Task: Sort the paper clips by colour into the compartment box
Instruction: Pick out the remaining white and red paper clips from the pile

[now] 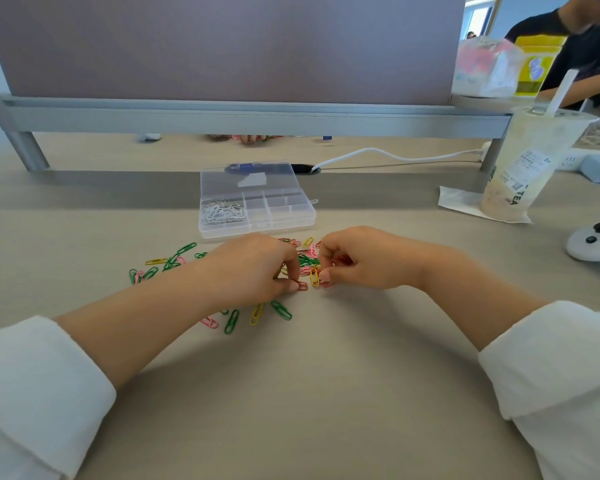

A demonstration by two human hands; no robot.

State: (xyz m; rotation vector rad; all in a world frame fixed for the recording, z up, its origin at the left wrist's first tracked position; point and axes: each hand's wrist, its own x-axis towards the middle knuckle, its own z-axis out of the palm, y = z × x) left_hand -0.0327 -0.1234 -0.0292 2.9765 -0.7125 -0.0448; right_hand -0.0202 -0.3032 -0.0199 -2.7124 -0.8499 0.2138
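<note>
Nearest on the surface lie four loose clips: one pink, two green, one yellow. Just beyond, the left hand has its grip closed on one red clip. The right hand pinches one yellow clip. A mixed pile sits between them. Farther off stands one open compartment box, with silver clips in its left compartment.
</note>
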